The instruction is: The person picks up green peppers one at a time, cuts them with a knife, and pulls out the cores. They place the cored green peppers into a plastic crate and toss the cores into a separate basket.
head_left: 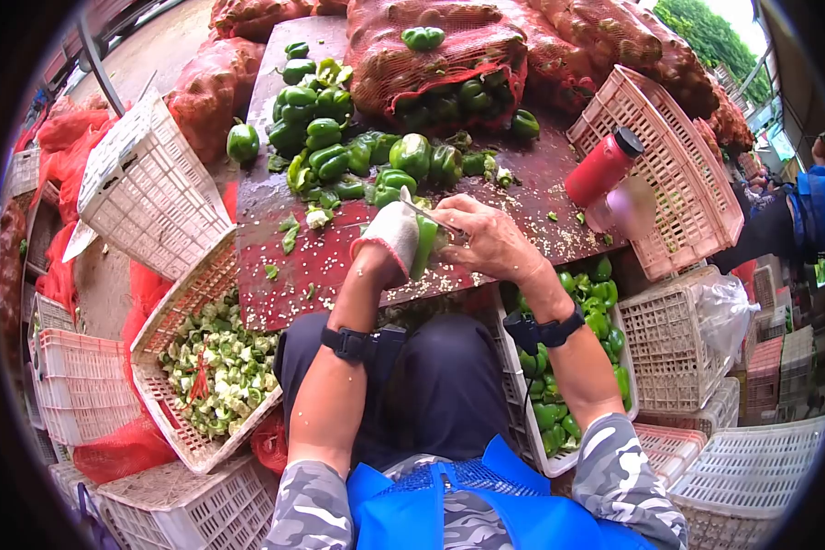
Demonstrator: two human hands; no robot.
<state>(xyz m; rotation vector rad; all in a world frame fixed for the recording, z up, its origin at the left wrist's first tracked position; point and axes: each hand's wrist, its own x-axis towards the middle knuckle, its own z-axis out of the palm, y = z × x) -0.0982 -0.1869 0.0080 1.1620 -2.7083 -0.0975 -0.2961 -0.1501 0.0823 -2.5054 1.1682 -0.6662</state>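
My left hand (390, 240), in a pale glove, is wrapped round a green pepper (423, 246) above the front part of the red board (339, 266). My right hand (486, 236) is bare and pinches a small knife (422, 213), its blade lying over the top of that pepper. Just beyond both hands lies a heap of green peppers (330, 162) with torn bits and scattered pale seeds. A red net sack (412, 55) with more peppers in its mouth stands behind the heap.
A crate of pale green cores (220, 367) is at my lower left. Another crate (545, 463) holds green peppers by my right knee. On the board's right are a red bottle (603, 167) and a tilted pink crate (678, 197). A person in blue (802, 211) is at far right.
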